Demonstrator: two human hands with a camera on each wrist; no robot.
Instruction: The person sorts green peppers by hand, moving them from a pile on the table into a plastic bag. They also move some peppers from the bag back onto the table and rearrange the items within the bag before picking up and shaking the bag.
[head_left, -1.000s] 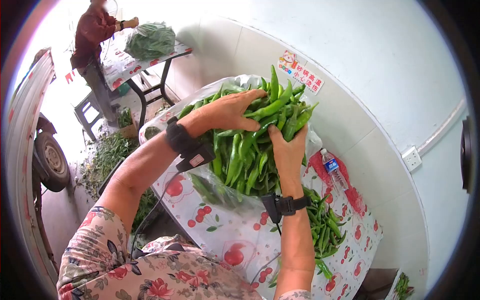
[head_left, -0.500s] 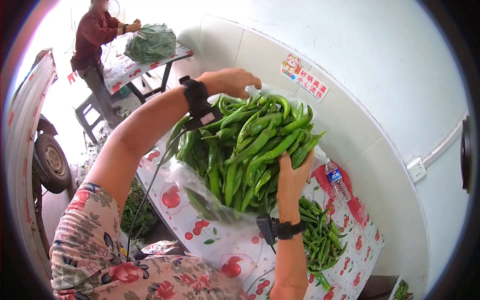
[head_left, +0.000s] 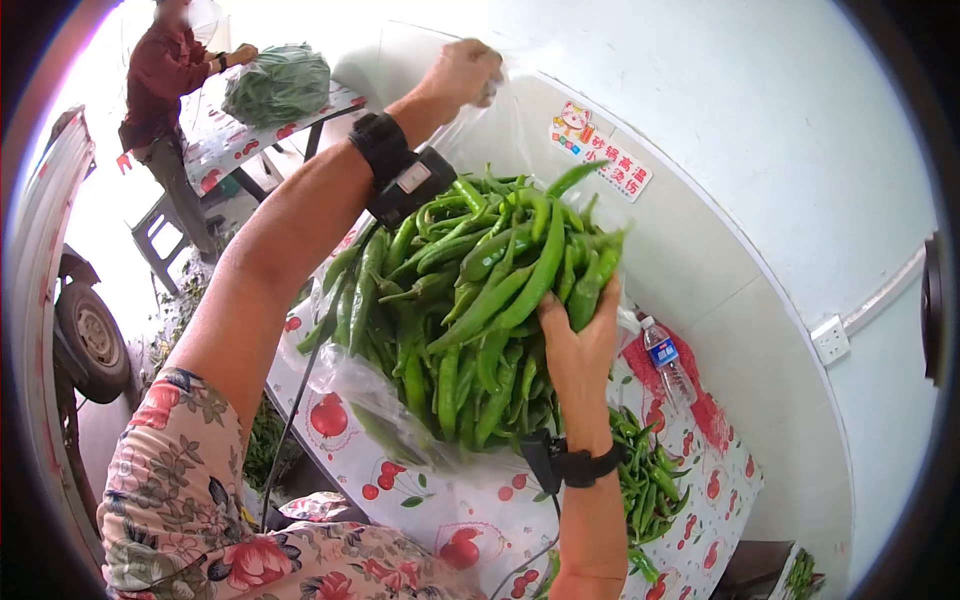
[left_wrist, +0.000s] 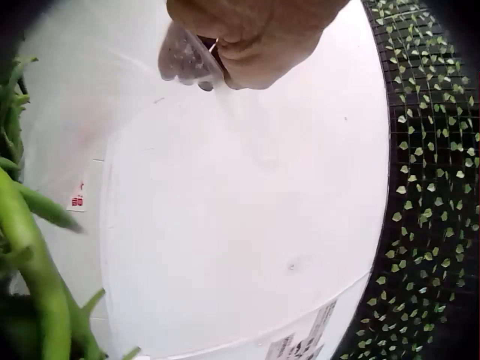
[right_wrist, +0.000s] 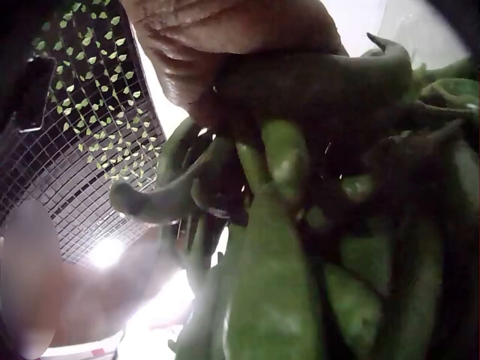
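A large heap of long green peppers (head_left: 480, 290) lies in a clear plastic bag (head_left: 375, 395) on the table. Raised above the heap's far side, the left hand (head_left: 462, 72) pinches the bag's edge and stretches the film upward; the left wrist view shows its curled fingers (left_wrist: 187, 56) on the clear film. At the heap's right side the right hand (head_left: 585, 350) holds peppers, thumb and fingers around them. In the right wrist view that hand (right_wrist: 240, 37) lies against dark-looking peppers (right_wrist: 274, 277).
Smaller peppers (head_left: 650, 480) lie on the cherry-patterned tablecloth (head_left: 470, 520) at right, near a water bottle (head_left: 668, 360) and red netting (head_left: 708, 405). A tiled wall stands behind. At back left, a person (head_left: 160, 80) handles a bag of greens (head_left: 280, 85) on another table.
The left hand has left the peppers and risen up and away, drawing the bag's edge up. The right hand has stayed at the right side of the heap with peppers.
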